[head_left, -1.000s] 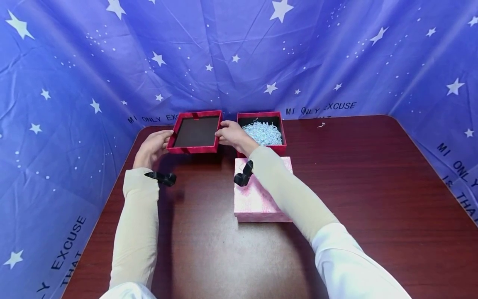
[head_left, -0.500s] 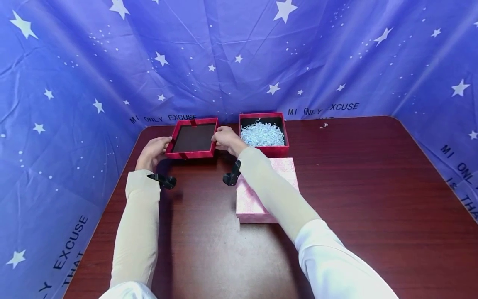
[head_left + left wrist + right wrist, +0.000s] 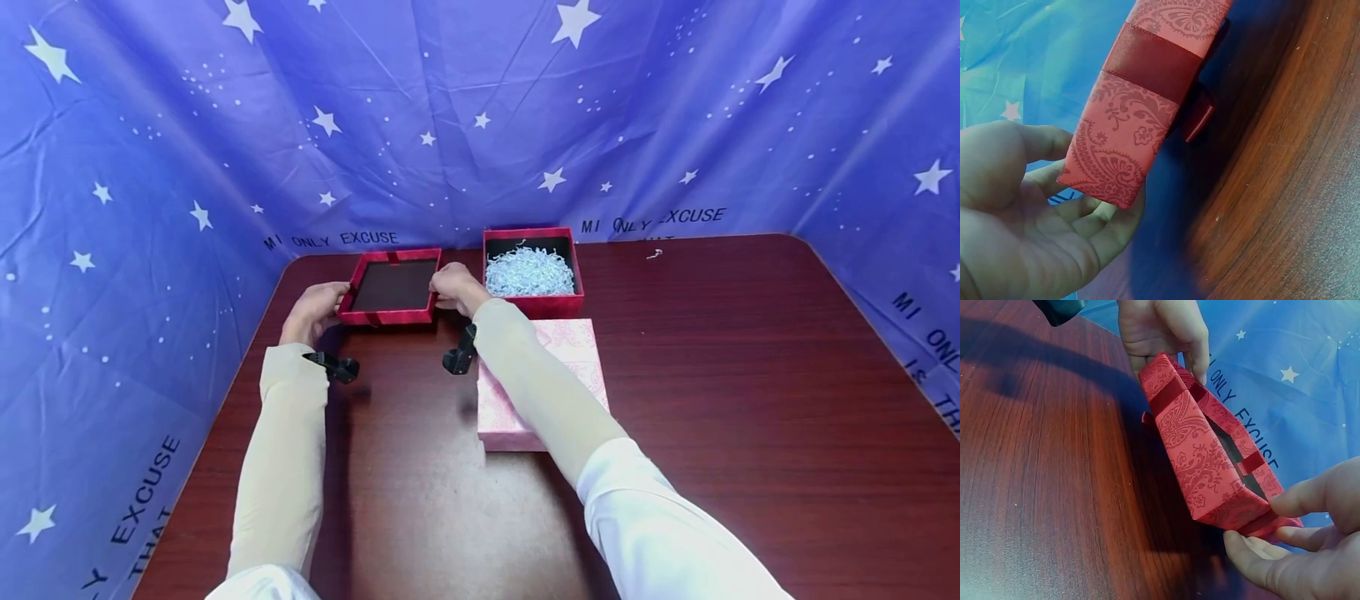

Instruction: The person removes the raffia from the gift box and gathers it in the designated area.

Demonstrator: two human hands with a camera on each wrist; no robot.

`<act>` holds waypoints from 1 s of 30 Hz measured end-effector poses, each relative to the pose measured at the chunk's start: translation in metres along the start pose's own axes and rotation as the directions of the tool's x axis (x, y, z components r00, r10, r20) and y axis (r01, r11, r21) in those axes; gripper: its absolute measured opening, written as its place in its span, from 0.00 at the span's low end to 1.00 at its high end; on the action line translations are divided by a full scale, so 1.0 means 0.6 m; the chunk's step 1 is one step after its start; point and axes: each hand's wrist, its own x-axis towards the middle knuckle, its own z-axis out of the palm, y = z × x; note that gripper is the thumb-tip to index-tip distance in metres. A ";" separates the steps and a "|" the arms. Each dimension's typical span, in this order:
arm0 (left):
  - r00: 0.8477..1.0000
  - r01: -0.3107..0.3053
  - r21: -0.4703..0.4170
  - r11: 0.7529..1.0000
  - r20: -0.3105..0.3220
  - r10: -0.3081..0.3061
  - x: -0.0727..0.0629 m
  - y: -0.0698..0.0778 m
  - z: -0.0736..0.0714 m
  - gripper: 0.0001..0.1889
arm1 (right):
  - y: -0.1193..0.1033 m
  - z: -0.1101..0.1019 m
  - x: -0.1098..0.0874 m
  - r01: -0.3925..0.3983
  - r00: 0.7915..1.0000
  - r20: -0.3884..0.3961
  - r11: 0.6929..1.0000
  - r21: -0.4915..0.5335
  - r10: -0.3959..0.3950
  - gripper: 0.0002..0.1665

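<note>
A red paisley box lid (image 3: 393,285), dark inside and lying hollow side up, is held between my two hands at the back left of the table. My left hand (image 3: 311,312) grips its left side; in the left wrist view the thumb and fingers of that hand (image 3: 1035,206) are around one corner of the lid (image 3: 1125,125). On the lid's right edge, my right hand (image 3: 455,287) pinches the rim, thumb on top and fingers below in the right wrist view. A dark red ribbon (image 3: 1154,62) crosses the lid's side, and part of a bow (image 3: 1200,115) shows beneath.
Just right of the lid stands an open red box (image 3: 534,308) with pale blue shredded paper (image 3: 528,272) in it. A pink patterned box (image 3: 502,421) lies in front, under my right forearm. One paper shred (image 3: 655,253) lies near the back edge. Starry blue cloth (image 3: 480,158) hangs behind.
Both hands have lowered the lid toward the tabletop, and it looks flatter now. The red box and the pink box have stayed in place; the head view has shifted slightly.
</note>
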 end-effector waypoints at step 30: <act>0.994 0.017 0.195 0.981 -0.105 0.003 0.013 -0.009 0.021 0.23 | -0.023 -0.004 -0.043 -0.066 0.992 0.097 0.990 -0.122 0.079 0.15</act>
